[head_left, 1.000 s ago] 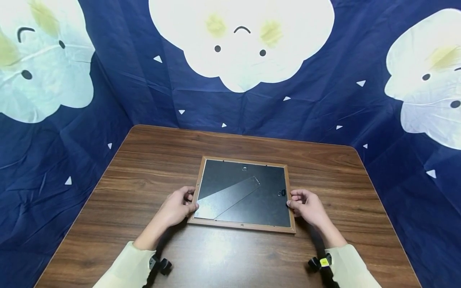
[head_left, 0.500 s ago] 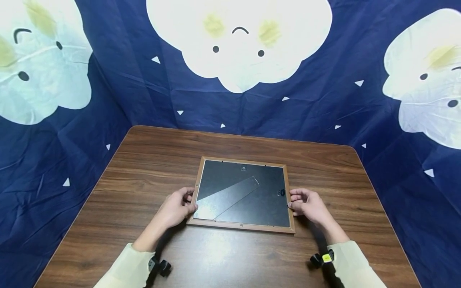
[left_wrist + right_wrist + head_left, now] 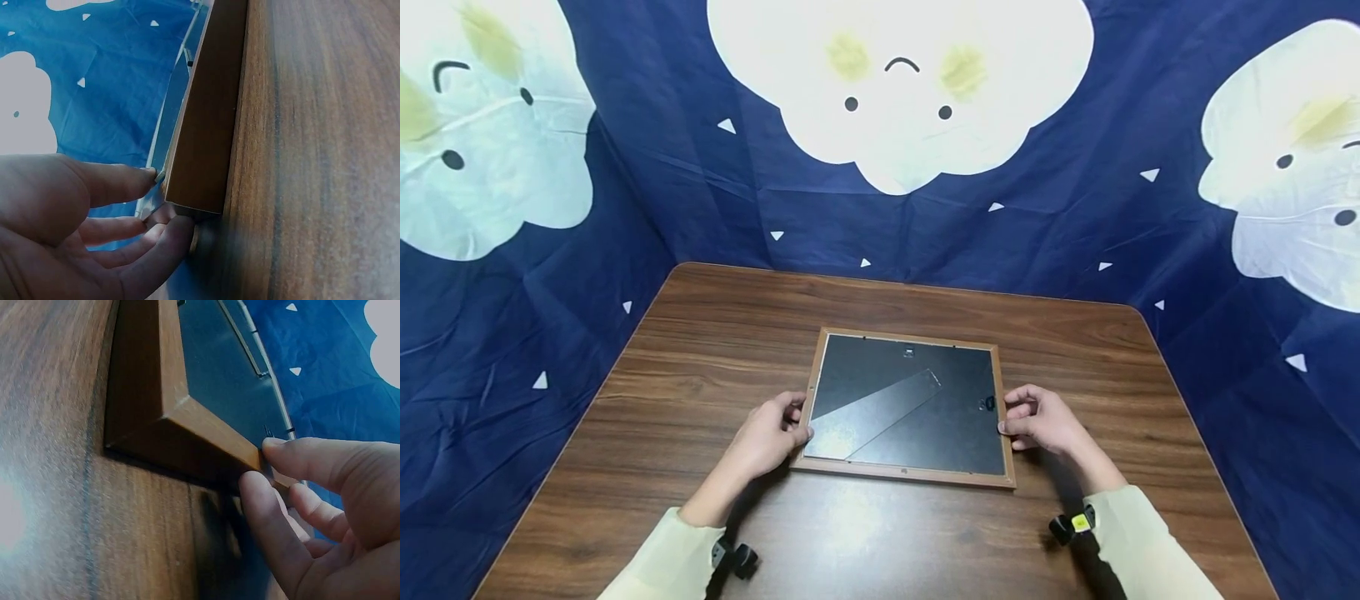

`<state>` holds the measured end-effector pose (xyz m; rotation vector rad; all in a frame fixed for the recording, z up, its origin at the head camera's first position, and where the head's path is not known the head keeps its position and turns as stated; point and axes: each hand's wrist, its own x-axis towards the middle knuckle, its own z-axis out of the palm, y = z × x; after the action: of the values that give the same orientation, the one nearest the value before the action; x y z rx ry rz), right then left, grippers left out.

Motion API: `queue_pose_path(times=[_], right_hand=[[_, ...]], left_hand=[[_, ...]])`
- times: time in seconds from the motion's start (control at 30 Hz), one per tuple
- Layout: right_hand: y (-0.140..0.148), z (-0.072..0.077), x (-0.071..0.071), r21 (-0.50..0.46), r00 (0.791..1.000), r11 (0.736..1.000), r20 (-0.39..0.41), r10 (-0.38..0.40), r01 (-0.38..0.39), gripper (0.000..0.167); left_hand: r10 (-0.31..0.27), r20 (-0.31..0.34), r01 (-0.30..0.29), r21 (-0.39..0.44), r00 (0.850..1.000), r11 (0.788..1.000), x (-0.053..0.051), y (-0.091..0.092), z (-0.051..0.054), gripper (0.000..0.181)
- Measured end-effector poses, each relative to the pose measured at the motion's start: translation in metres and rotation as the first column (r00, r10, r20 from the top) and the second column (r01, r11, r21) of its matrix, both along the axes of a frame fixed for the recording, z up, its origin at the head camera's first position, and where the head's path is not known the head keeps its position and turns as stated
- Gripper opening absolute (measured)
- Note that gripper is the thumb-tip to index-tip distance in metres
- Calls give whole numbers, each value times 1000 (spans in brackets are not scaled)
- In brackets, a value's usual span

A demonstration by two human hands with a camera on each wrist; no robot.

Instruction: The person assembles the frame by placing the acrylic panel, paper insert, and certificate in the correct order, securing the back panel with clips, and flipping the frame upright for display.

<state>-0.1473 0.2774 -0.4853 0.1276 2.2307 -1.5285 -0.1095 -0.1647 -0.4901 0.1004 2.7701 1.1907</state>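
A picture frame (image 3: pixel 925 477) with a brown wooden border lies face down on the table. Its black backing (image 3: pixel 955 417) faces up, with a flat stand leg (image 3: pixel 872 412) folded against it at a slant. My left hand (image 3: pixel 763 437) grips the frame's left side, the thumb over the top of the border and the fingers along the outer edge. On the opposite side, my right hand (image 3: pixel 1045 423) pinches the right border in the same way, its thumb (image 3: pixel 306 459) on top near a small black hanger (image 3: pixel 989 403). Some fingertips are hidden against the frame's edge.
The wood-grain table (image 3: pixel 715 333) extends around the frame on all sides. Blue cloth (image 3: pixel 910 225) printed with white clouds hangs behind the table and along both sides. Small black cameras (image 3: pixel 745 561) are strapped to both wrists.
The right wrist and forearm have shifted slightly outward to the right. Both hands keep their hold at the sides, and the picture frame stays in place.
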Motion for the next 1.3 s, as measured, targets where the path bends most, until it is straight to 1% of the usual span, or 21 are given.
queue_pose_path(times=[0.17, 0.27, 0.37, 0.47, 0.53, 0.73, 0.83, 0.97, 1.07, 1.13, 1.2, 1.3], right_hand=[[-3, 6, -3, 80, 1000, 997, 11, -7, 6, 51], [-5, 8, -3, 130, 1000, 992, -12, -6, 7, 46], [-8, 9, -4, 163, 999, 987, -45, 0, 8, 42], [-12, 8, -4, 187, 998, 982, -70, 3, 10, 39], [-13, 8, -5, 188, 997, 982, -72, 9, 5, 38], [-14, 7, -8, 169, 999, 985, -28, 22, -17, 38], [-14, 9, -10, 191, 1000, 981, -9, 23, -21, 40], [-16, 13, -12, 223, 1000, 974, 1, 30, -30, 42], [-15, 12, -12, 205, 1000, 979, -3, 25, -24, 42], [-13, 10, -11, 167, 999, 985, -15, 31, -28, 42], [-10, 7, -9, 120, 1000, 993, -20, 17, -14, 41], [-7, 0, -5, 65, 999, 998, -27, 16, -14, 42]], left_hand=[[-1, 6, 1, 5, 1000, 1000, -1, 0, 2, 56], [2, 31, -2, 25, 1000, 1000, -1, -2, 2, 54], [4, 75, -12, 100, 997, 995, -3, -4, 3, 50], [13, 117, -35, 189, 993, 981, -5, -5, 3, 44], [21, 134, -52, 230, 991, 972, -5, -6, 2, 41], [27, 126, -55, 231, 992, 971, -5, -5, -1, 40], [29, 116, -55, 227, 993, 972, -5, -4, -1, 40], [38, 115, -64, 223, 993, 973, -5, -3, 1, 39], [48, 114, -72, 220, 992, 973, -7, -3, 3, 38], [49, 112, -72, 218, 993, 973, -9, -3, 3, 38], [45, 111, -69, 219, 993, 973, -10, -3, 3, 38], [49, 123, -75, 217, 991, 973, -12, -4, 1, 38]])
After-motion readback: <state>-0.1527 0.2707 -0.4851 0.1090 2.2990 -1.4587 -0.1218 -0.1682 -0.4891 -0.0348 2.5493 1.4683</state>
